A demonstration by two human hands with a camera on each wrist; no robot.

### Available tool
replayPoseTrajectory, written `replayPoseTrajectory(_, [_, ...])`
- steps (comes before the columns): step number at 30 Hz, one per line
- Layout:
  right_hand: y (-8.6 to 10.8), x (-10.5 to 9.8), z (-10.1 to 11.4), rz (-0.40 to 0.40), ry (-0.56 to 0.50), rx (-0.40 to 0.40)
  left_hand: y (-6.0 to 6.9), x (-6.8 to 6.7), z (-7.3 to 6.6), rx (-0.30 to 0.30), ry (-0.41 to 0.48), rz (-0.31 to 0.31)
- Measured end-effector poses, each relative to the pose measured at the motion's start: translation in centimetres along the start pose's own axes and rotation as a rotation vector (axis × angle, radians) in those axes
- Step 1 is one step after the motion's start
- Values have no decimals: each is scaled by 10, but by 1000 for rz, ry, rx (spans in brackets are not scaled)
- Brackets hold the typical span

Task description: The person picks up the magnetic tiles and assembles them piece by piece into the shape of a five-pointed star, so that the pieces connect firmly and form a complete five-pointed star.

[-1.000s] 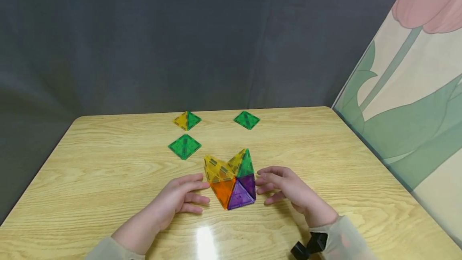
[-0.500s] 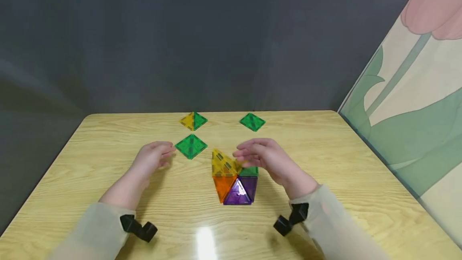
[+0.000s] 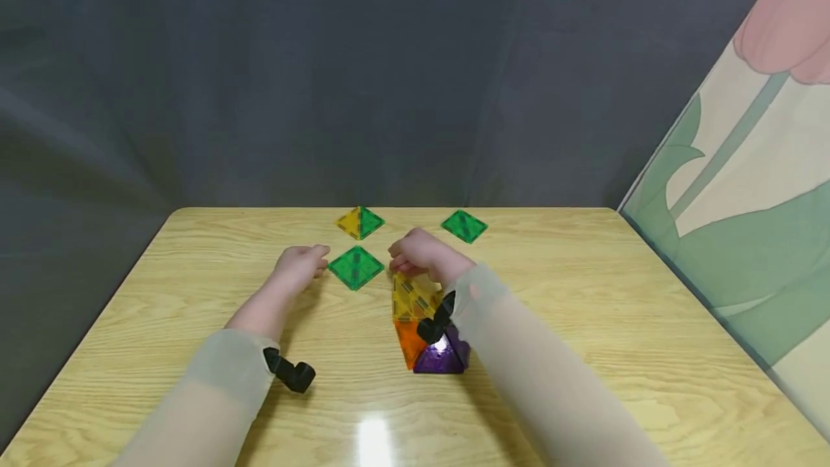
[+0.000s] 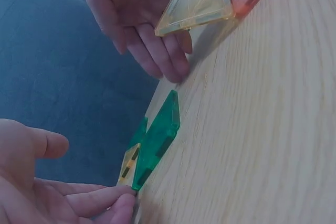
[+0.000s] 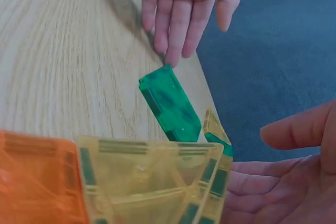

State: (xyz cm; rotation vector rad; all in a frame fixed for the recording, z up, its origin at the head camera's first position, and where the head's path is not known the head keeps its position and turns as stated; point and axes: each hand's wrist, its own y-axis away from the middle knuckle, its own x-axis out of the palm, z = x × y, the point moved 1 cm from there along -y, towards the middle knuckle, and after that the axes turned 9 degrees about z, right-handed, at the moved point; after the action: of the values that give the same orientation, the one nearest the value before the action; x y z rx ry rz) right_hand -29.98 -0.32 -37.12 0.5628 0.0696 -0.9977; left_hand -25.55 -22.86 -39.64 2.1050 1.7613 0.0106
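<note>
My left hand reaches forward with its fingers stretched out. Their tips meet the near corner of a green diamond of magnetic tiles lying on the table, or come very close to it. Across the diamond, my right hand hovers low with fingers extended and holds nothing. Below that hand and forearm stands a joined structure of triangular magnetic tiles: yellow ones on top, orange and purple lower down. The right sleeve hides its right part. In the right wrist view, yellow tiles fill the foreground.
Behind the first diamond lies a yellow-and-green tile diamond. Another green diamond is at the back right. The wooden table ends at a dark curtain, and a floral panel borders the right side.
Both hands have left the sides of the tile structure and moved forward, the right one also leftward over it. They now flank the nearer green diamond. The view has shifted slightly.
</note>
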Motion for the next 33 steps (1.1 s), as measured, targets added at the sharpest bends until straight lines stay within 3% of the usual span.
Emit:
replayPoseTrajectory(7, [2,1,-4,51,-69,-19,2,0,-2,11,92,17])
replayPoseTrajectory(14, [-2,2,-6,10,-124,7,9,-2,-6,-27,171,45])
replayPoseTrajectory(22, [-1,3,-6,-2,-222,9,12,8,-9,-30,229,8])
replayPoseTrajectory(28, [-5,6,-8,-37,-338,10,5,15,-3,-7,200,8])
replayPoseTrajectory(33, [-11,10,-8,-13,-306,-42,-3,23,5,12,161,-13])
